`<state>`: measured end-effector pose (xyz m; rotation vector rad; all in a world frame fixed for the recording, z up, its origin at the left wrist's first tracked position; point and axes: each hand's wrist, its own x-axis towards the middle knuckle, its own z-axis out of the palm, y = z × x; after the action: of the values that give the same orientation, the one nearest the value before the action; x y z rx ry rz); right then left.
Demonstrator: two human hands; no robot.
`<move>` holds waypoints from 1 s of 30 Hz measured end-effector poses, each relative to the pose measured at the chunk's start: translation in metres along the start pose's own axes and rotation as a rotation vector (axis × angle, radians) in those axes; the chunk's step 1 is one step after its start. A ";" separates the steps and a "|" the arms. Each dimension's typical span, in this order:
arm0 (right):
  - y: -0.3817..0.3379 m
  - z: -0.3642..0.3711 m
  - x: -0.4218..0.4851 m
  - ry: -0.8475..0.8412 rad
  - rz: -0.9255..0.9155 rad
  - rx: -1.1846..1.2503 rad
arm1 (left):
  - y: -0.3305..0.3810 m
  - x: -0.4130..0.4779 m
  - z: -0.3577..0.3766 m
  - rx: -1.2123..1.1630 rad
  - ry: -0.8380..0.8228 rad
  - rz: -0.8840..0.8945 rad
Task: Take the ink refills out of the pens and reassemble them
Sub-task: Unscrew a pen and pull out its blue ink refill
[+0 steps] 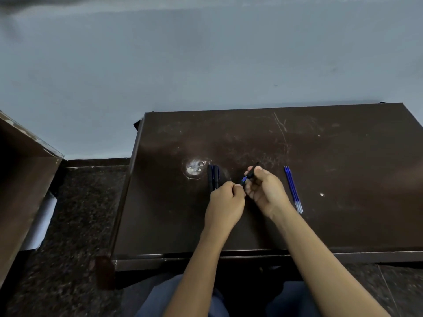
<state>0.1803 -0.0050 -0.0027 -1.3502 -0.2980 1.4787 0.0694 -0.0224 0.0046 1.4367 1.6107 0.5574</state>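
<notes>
- Left hand curled into a loose fist, thumb and forefinger pinched on something small at the lower end of the pen (cap, tip piece or refill end — too small to tell).
- Right hand wrapped around the dark pen barrel, fingers closed on it, barrel tilted up and away to the right, a short blue stretch showing at its lower end between the two hands.
- Both forearms reaching in from the near edge, wrists raised off the table, hands nearly touching over the middle of it.
- Probably mid-extraction or mid-unscrewing; hard to say which from here.
- Best done with the barrel held steady in the right hand and the pull kept straight along its axis — no bending, or the thin refill may kink.
- Light pinch only; too hard a squeeze could crack or smear.
- Just left of the hands: a small cluster of dark pens lying side by side, next to a pale worn patch.
- Off to the right, well apart from the pens: blue refills lying together on the table (already out, evidently).
- Beyond the table's far edge, only plain grey wall.
</notes>
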 end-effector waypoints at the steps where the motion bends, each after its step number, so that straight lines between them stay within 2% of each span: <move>1: -0.002 -0.003 0.004 0.042 -0.020 -0.096 | -0.002 0.002 -0.002 0.010 0.012 0.012; 4: 0.008 -0.016 0.013 0.098 -0.135 -0.801 | -0.008 0.007 -0.006 -0.010 0.076 0.051; 5: 0.013 -0.018 0.013 0.083 -0.174 -0.965 | -0.011 0.008 -0.007 -0.038 0.086 0.047; 8: 0.025 -0.015 0.008 0.056 -0.265 -1.210 | -0.015 0.008 -0.008 -0.082 0.055 0.008; 11: 0.027 -0.015 0.006 0.063 -0.287 -1.303 | -0.017 0.008 -0.010 -0.014 0.056 0.017; 15: 0.019 -0.017 0.005 0.112 -0.332 -1.189 | -0.016 0.009 -0.013 -0.041 0.058 0.025; 17: 0.008 -0.014 0.002 0.037 -0.234 -0.873 | -0.017 0.007 -0.014 -0.011 0.066 0.072; 19: 0.000 -0.007 -0.007 -0.149 -0.030 -0.443 | -0.017 0.006 -0.012 0.015 0.070 0.100; 20: -0.002 -0.004 -0.011 -0.205 0.028 -0.316 | -0.017 0.005 -0.011 0.018 0.072 0.105; 22: -0.001 0.000 -0.015 -0.218 0.059 -0.230 | -0.016 0.005 -0.009 0.027 0.078 0.117; 25: 0.000 0.001 -0.014 -0.125 0.063 -0.178 | -0.013 0.003 -0.006 0.064 0.053 0.170; 30: -0.001 0.000 -0.009 -0.051 0.015 -0.218 | -0.006 0.003 0.001 0.078 0.062 0.214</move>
<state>0.1786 -0.0117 0.0031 -1.4902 -0.4945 1.5284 0.0666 -0.0214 -0.0017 1.6778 1.5511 0.6735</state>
